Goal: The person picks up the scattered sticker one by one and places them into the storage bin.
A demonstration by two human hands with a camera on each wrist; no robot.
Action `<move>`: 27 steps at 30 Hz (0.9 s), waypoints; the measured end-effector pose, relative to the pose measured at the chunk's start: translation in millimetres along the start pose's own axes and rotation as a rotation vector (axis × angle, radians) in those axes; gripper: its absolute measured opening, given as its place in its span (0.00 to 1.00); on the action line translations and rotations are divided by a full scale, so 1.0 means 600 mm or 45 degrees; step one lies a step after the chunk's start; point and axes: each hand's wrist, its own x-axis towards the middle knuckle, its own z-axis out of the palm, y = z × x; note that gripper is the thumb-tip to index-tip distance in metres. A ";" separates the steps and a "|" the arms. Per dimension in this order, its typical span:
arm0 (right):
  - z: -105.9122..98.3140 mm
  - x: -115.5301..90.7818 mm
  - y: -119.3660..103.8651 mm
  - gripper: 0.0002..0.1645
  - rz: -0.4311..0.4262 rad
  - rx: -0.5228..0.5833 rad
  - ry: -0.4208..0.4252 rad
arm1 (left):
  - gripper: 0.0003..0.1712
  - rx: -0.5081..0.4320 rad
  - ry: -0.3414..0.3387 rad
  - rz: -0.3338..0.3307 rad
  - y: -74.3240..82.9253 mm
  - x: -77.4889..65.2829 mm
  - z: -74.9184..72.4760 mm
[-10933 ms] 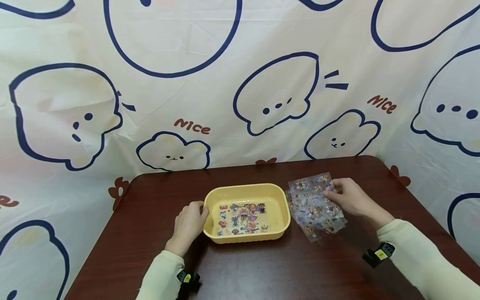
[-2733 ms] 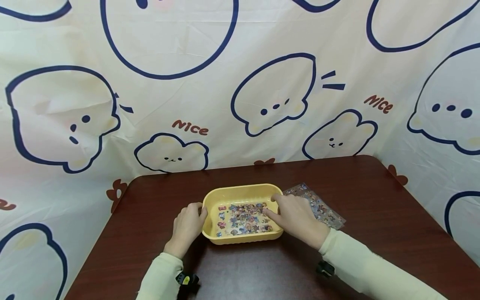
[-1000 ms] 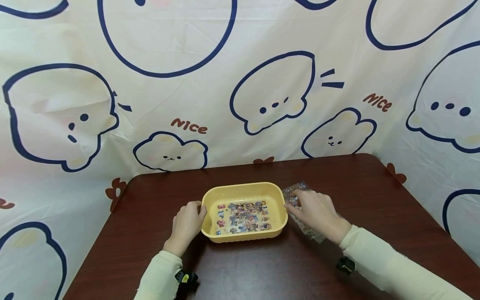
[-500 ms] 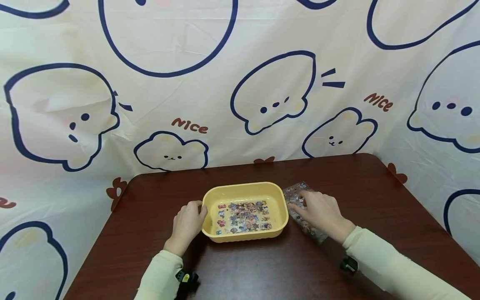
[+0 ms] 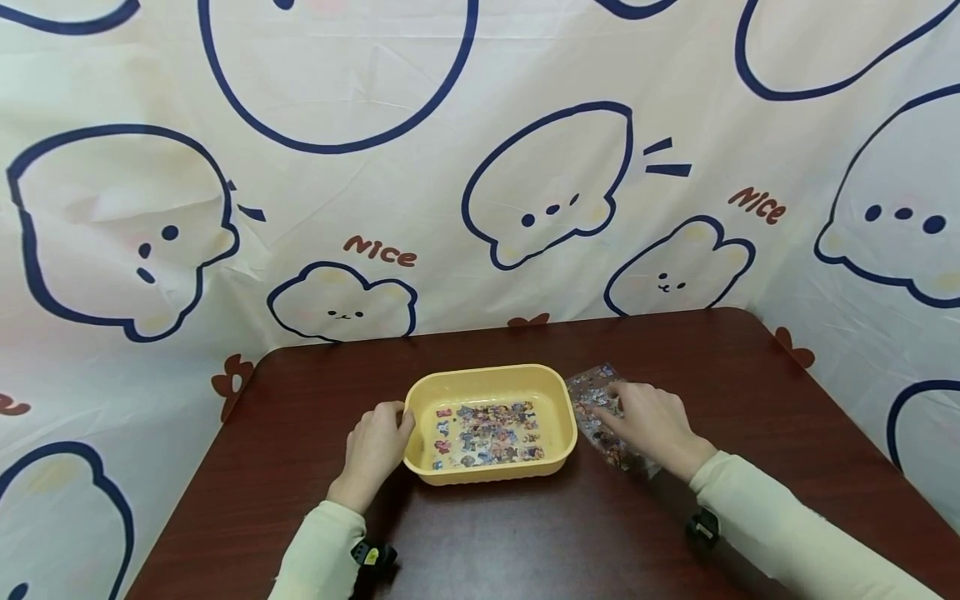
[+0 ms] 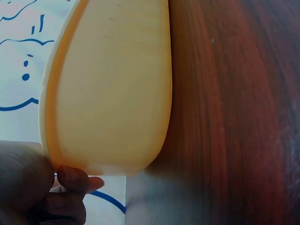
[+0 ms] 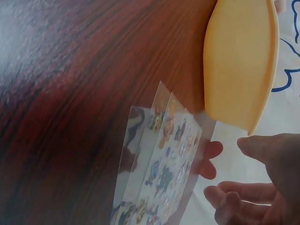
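Observation:
A yellow plastic tray (image 5: pixel 495 476) rests on the table, with clear sticker sheets (image 5: pixel 491 433) of colourful cartoon figures lying on its floor. My left hand (image 5: pixel 372 450) grips the tray's left end at the rim; in the left wrist view its fingertips curl by the tray wall (image 6: pixel 112 84). Right of the tray lies another stack of transparent sticker sheets (image 5: pixel 592 385), its lower part covered by my right hand (image 5: pixel 652 423). Over that stack the right thumb and fingers are parted. In the right wrist view the sheets (image 7: pixel 171 164) fan out slightly, beside the fingers rather than between them.
The dark reddish-brown table (image 5: pixel 480 533) has rounded far corners. A pale cloth (image 5: pixel 420 192) printed with blue cartoon outlines hangs behind and along both sides. Each wrist carries a small black camera strap (image 5: pixel 703 527).
Since the oldest frame, more sheets lie in the tray and the right-hand stack looks smaller. My right hand left the tray and drifted slightly right over the stack. The left hand stayed put.

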 end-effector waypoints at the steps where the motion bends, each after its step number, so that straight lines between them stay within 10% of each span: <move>1: 0.000 0.000 0.002 0.26 0.003 -0.002 -0.006 | 0.21 0.000 -0.001 -0.001 0.000 0.000 0.000; 27: 0.016 0.012 0.052 0.23 0.099 -0.038 -0.124 | 0.21 -0.006 -0.007 -0.007 0.000 0.001 0.000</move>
